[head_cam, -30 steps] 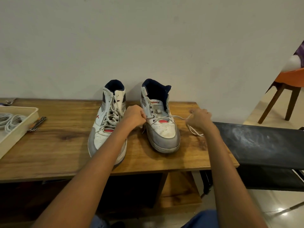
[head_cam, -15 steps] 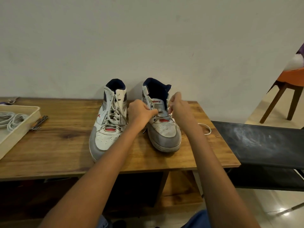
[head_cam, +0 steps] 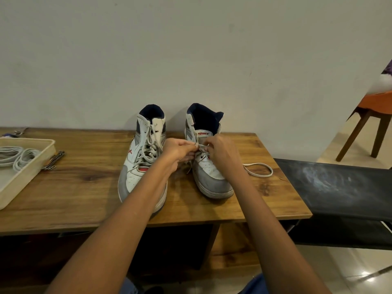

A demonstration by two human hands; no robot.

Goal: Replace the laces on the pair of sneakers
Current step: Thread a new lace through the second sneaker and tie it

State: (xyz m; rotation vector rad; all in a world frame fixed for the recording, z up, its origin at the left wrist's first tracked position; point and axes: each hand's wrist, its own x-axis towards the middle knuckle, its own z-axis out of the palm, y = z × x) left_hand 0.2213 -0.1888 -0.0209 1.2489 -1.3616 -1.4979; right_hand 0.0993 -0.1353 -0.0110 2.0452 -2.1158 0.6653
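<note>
Both hands work a lace at the right sneaker's eyelets.

On the wooden table [head_cam: 84, 187], a cream tray [head_cam: 25, 177] at the left holds coiled laces [head_cam: 14, 154]. The laced left sneaker [head_cam: 144, 158] stands just beside the right sneaker [head_cam: 209, 166]. The left hand [head_cam: 178, 150] and right hand [head_cam: 220, 153] almost meet, each pinching the white lace [head_cam: 257, 169], whose free end loops on the table to the right.

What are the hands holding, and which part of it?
Both the left hand and right hand pinch the white lace where it crosses the right sneaker, near the eyelets.
</note>
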